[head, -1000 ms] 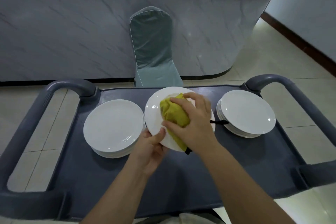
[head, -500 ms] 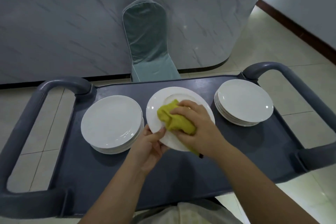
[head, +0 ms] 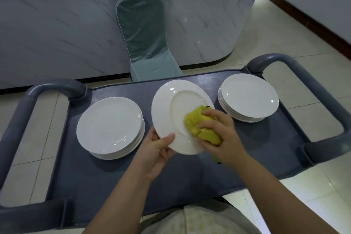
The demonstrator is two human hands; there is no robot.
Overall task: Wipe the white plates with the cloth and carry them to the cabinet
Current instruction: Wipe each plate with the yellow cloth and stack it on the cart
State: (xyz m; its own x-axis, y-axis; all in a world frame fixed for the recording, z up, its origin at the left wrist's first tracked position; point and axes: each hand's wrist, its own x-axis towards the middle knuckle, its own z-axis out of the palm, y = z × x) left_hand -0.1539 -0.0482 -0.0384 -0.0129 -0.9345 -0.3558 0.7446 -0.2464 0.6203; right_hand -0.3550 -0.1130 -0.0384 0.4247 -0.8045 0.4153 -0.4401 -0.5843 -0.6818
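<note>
A white plate [head: 171, 106] is held tilted above the middle of the grey cart [head: 190, 173]. My left hand [head: 156, 150] grips its near rim, thumb on top. My right hand [head: 221, 135] presses a bunched yellow cloth [head: 197, 125] against the plate's lower right part. A stack of white plates [head: 109, 127] lies on the cart's left side. A second stack of white plates [head: 248, 97] lies on its right side.
The cart has thick grey handles, the left handle [head: 20, 118] and the right handle [head: 311, 85]. Beyond it stands a chair in a teal cover [head: 144, 30] against a marble-patterned counter [head: 57, 24]. Tiled floor [head: 303, 34] runs to the right.
The cloth and my right hand have slid from the plate's upper middle to its lower right. The plate has tilted, showing more of its left face. The view has dropped lower.
</note>
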